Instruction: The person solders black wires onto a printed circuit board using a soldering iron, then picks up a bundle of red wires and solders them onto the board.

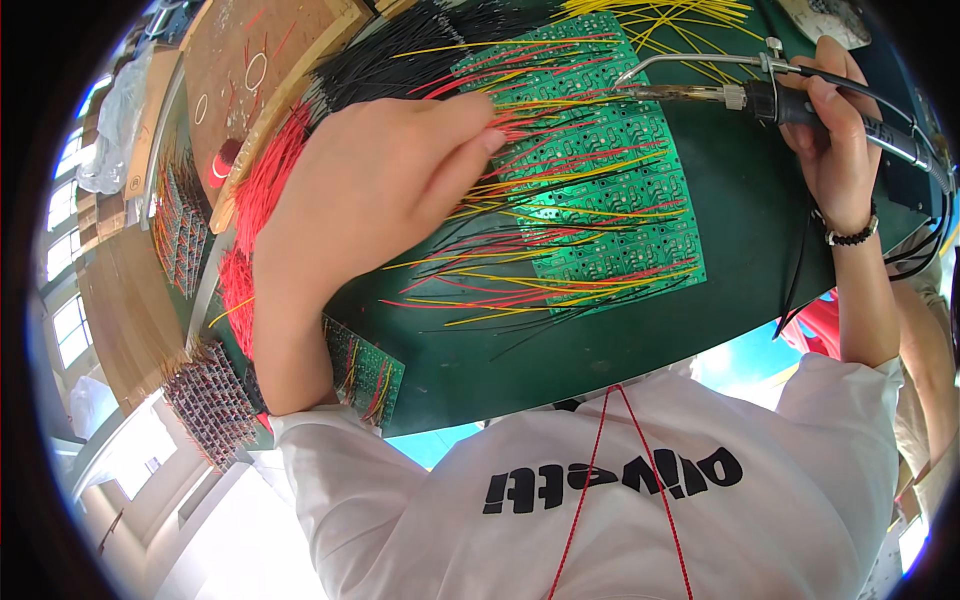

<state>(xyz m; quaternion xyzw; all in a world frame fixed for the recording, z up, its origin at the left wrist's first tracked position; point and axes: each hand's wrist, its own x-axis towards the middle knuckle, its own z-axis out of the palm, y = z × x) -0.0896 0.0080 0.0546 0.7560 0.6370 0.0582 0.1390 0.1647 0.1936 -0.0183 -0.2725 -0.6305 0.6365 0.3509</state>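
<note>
A large green circuit board panel (610,190) lies on the table, with rows of red, yellow and black wires (590,212) across it, many trailing off its left side. My left hand (380,180) is over the board's left edge, thumb and forefinger pinched on a thin red wire; its palm hides part of the wires beneath. My right hand (835,140) grips the black handle of a soldering iron (765,100) from the right. A thin curved metal tube (695,60) is clamped to the iron. Both the iron's tip and the tube's end reach the wire row near the board's top.
Bundles of red wires (270,180), black wires (390,65) and yellow wires (690,20) lie left and behind the board. A smaller wired board (365,370) sits by my left forearm. Stacked boards (210,405) stand at the left, near a wooden board (265,60). Cables hang at right.
</note>
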